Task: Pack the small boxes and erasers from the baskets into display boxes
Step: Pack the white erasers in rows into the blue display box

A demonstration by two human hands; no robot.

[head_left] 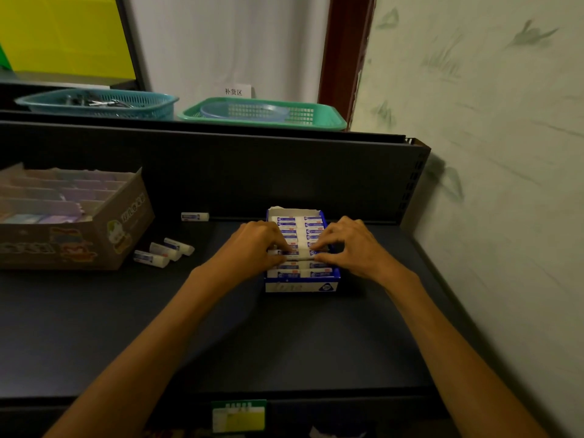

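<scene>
A blue and white display box (301, 286) stands on the dark shelf, filled with two rows of white erasers (311, 226) in blue sleeves. My left hand (256, 246) and my right hand (350, 245) both rest over the box's middle, fingertips curled onto one eraser (300, 254) that lies across the rows. Three loose erasers (162, 251) lie on the shelf to the left, and one more eraser (195, 216) lies by the back panel.
A brown cardboard display box (104, 229) with purple and blue small boxes stands at the left. On the upper ledge sit a teal basket (94, 104) and a green basket (265, 115) holding a blue one. A wall closes the right side.
</scene>
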